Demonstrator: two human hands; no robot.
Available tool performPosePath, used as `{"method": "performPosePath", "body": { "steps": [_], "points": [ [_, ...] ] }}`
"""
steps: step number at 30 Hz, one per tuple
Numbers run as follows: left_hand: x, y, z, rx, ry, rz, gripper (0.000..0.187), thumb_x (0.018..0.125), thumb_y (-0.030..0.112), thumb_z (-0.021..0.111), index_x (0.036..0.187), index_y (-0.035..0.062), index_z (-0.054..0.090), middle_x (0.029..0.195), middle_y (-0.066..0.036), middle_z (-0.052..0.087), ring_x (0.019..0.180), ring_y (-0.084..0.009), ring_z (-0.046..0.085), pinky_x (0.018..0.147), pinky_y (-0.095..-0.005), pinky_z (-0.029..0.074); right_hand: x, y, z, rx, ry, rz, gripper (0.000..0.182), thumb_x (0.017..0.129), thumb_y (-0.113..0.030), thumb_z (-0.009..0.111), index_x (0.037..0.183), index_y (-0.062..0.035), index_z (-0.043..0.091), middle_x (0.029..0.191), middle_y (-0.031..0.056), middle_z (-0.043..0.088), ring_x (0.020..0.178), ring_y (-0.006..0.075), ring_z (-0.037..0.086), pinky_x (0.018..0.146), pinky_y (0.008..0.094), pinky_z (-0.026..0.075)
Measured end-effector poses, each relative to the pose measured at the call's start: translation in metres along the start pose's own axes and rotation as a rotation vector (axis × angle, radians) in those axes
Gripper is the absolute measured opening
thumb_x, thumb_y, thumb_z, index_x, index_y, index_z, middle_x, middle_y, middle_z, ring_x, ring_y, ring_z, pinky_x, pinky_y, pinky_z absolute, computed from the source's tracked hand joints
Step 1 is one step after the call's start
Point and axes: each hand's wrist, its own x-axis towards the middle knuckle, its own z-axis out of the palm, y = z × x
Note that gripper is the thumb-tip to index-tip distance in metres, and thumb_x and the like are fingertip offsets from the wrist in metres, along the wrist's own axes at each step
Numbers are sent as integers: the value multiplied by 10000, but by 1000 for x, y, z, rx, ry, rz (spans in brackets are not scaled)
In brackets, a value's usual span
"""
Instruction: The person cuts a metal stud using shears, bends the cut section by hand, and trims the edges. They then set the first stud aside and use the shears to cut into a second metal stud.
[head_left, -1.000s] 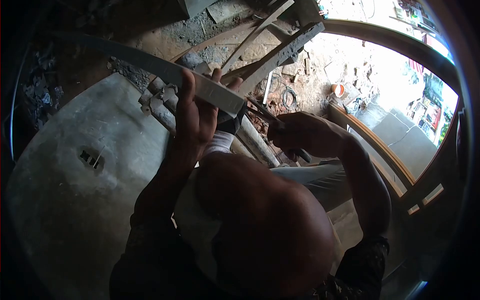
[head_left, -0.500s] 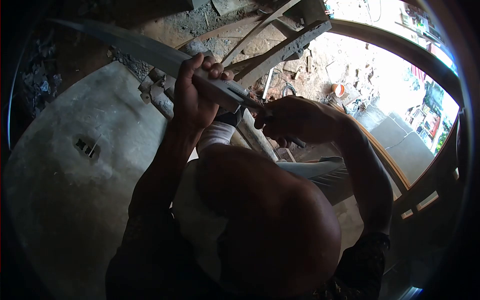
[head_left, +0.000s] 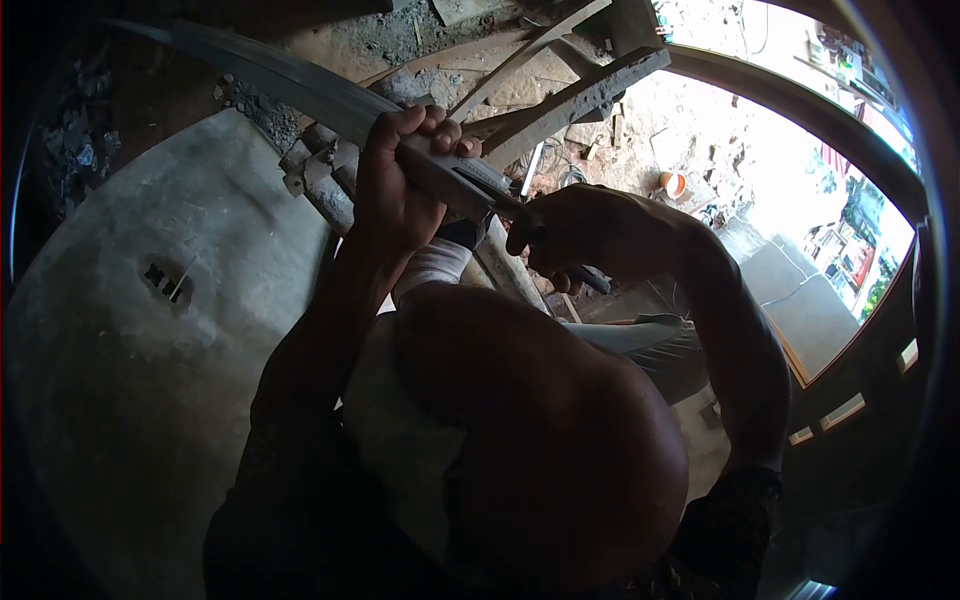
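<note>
A long grey bar (head_left: pixel 285 85) runs from the upper left toward the middle, its far end tapering in this wide view. My left hand (head_left: pixel 400 185) is closed around it near the near end, fingers curled over the top edge. A narrow dark slot or blade-like part shows along that end. My right hand (head_left: pixel 595 235) grips a dark hand tool (head_left: pixel 595 280) whose handle end sticks out below the fingers. The tool's front part meets the bar's near end; its exact kind is hidden by shadow and fingers.
A bent bare leg appears below my hands, with a white sock (head_left: pixel 437 262). To the left stands a grey plastered wall (head_left: pixel 230 240) with an electrical box (head_left: pixel 165 283). Wooden beams (head_left: pixel 575 105) and rubble lie ahead. An orange bucket (head_left: pixel 673 185) sits in the bright area beyond.
The view has shifted slightly, and the bar and both hands sit a little farther right. Both grips remain the same, with the right hand still at the bar's near end.
</note>
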Motion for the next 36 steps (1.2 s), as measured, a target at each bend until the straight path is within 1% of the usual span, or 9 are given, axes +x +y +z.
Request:
{"method": "performPosePath", "body": {
  "steps": [9, 12, 14, 18, 20, 21, 26, 31, 36],
  "points": [
    [-2, 0, 3, 16, 22, 22, 165, 928, 179, 647, 874, 113, 506, 856, 12, 464, 796, -113, 480, 812, -337, 432, 1, -4, -1, 26, 4, 53, 231, 960, -171, 620, 1111, 0, 656, 799, 73, 661, 704, 140, 683, 637, 287, 559],
    [-3, 0, 1, 12, 0, 25, 159, 927, 175, 644, 869, 112, 512, 857, 12, 468, 793, -113, 480, 813, -337, 433, 5, 6, -2, 67, -23, 82, 210, 937, -165, 634, 1076, -9, 660, 769, 57, 645, 669, 131, 666, 603, 282, 542],
    [-3, -1, 1, 12, 5, 26, 159, 927, 174, 644, 865, 113, 512, 857, 13, 469, 792, -113, 479, 811, -337, 434, 5, 13, -3, 237, -73, 65, 184, 929, -153, 650, 1041, -8, 660, 745, 48, 636, 642, 124, 657, 580, 275, 532],
    [-5, -1, 4, 2, 32, 8, 162, 926, 169, 647, 858, 121, 508, 856, 14, 466, 791, -112, 480, 808, -337, 438, 1, 12, 4, 170, -45, -32, 213, 981, -188, 590, 929, 12, 638, 663, 52, 549, 557, 121, 613, 485, 306, 522],
    [-5, -1, 3, 1, 27, 8, 163, 925, 168, 650, 858, 123, 508, 856, 14, 466, 792, -112, 481, 808, -335, 439, -4, 1, 6, 299, -14, 163, 177, 969, -142, 590, 1004, 13, 669, 834, 97, 643, 674, 156, 671, 588, 312, 576],
    [-5, -1, 3, 0, 19, 9, 164, 923, 166, 653, 857, 125, 509, 856, 14, 466, 793, -111, 482, 807, -334, 439, -4, 3, 7, 299, -13, 164, 177, 969, -142, 590, 1004, 13, 669, 834, 97, 643, 674, 156, 671, 588, 312, 576],
    [-5, -1, 6, 19, 24, 18, 160, 917, 159, 653, 862, 126, 507, 852, 15, 469, 788, -108, 483, 809, -331, 440, 3, 27, 13, 231, 44, -295, 207, 939, -113, 641, 1089, 29, 661, 751, 80, 649, 631, 161, 664, 589, 308, 566],
    [-6, 0, 4, 20, 9, 23, 158, 916, 151, 649, 865, 126, 502, 851, 14, 472, 785, -109, 486, 809, -331, 441, 1, 18, 9, 259, -19, -82, 211, 944, -100, 610, 1114, 14, 661, 878, 77, 664, 759, 151, 679, 678, 304, 572],
    [-6, 0, 2, 6, -17, 24, 115, 925, 146, 644, 897, 122, 536, 862, 15, 488, 798, -112, 499, 824, -338, 452, 1, 17, 10, 269, -29, -18, 225, 948, -87, 578, 1139, -2, 661, 1004, 74, 680, 886, 142, 693, 767, 301, 577]
  ]
}}
